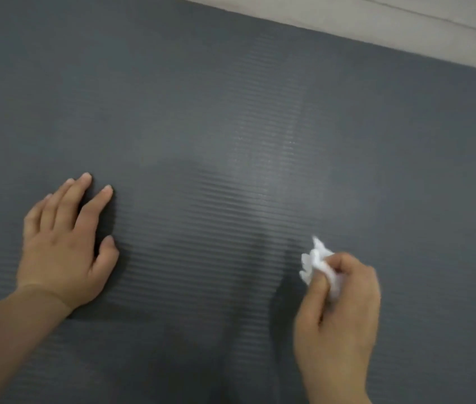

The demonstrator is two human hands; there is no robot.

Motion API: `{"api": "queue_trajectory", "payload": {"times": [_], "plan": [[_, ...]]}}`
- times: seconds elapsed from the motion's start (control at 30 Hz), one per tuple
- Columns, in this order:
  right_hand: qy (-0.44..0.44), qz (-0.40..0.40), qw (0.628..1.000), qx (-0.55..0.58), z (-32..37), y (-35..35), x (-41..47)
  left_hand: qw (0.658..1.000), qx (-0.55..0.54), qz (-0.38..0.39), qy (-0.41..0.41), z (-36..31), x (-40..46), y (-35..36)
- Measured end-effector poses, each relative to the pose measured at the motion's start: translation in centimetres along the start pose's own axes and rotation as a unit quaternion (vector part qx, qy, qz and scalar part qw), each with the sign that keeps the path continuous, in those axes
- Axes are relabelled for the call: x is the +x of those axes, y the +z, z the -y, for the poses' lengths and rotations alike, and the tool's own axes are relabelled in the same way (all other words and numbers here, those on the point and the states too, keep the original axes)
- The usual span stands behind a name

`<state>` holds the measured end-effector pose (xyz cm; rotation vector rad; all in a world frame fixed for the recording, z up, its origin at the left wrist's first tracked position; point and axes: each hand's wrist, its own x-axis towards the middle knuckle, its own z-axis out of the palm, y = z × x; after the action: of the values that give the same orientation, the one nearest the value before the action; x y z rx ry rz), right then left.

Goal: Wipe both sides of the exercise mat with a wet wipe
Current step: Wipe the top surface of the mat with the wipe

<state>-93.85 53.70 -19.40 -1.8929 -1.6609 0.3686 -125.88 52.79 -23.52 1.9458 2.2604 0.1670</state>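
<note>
A dark grey ribbed exercise mat point(231, 126) fills almost the whole view and lies flat. My left hand point(64, 243) rests flat on it at the left, fingers straight and spread. At the lower right my right hand point(339, 310) grips a crumpled white wet wipe point(317, 265), which sticks out past the fingers just above or on the mat. A lighter, shiny damp streak point(269, 158) runs up the mat's middle, above the wipe.
A pale floor point(406, 18) shows beyond the mat's far edge in the upper right corner, with a thin seam line across it. Nothing else lies on the mat.
</note>
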Motion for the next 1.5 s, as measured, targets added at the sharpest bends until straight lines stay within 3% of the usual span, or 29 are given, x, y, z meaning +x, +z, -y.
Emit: {"api": "queue_trajectory", "payload": {"times": [0.1, 0.73, 0.83, 0.97, 1.03, 1.5], "plan": [[-0.076, 0.079, 0.991, -0.073, -0.9, 1.9, -5.3, 1.000, 0.004, 0.001, 0.001, 0.1, -0.2, -0.1], [-0.096, 0.041, 0.987, -0.124, -2.2, 3.4, -5.3, 0.999, 0.019, -0.003, -0.030, -0.4, -0.3, 0.1], [-0.101, 0.042, 0.985, -0.130, -2.1, 3.3, -5.3, 0.997, -0.005, 0.010, -0.081, -1.5, -4.6, 0.4], [-0.108, 0.054, 0.984, -0.132, -1.9, 3.0, -4.9, 0.998, 0.001, 0.064, -0.029, -1.5, -19.9, 0.3], [-0.101, 0.053, 0.985, -0.133, -1.7, 3.0, -5.0, 0.997, 0.007, 0.066, -0.028, -0.5, -23.4, 0.1], [-0.132, 0.063, 0.981, -0.127, -0.9, 2.3, -4.9, 0.997, 0.061, 0.043, -0.005, 0.2, -22.8, 0.7]]}}
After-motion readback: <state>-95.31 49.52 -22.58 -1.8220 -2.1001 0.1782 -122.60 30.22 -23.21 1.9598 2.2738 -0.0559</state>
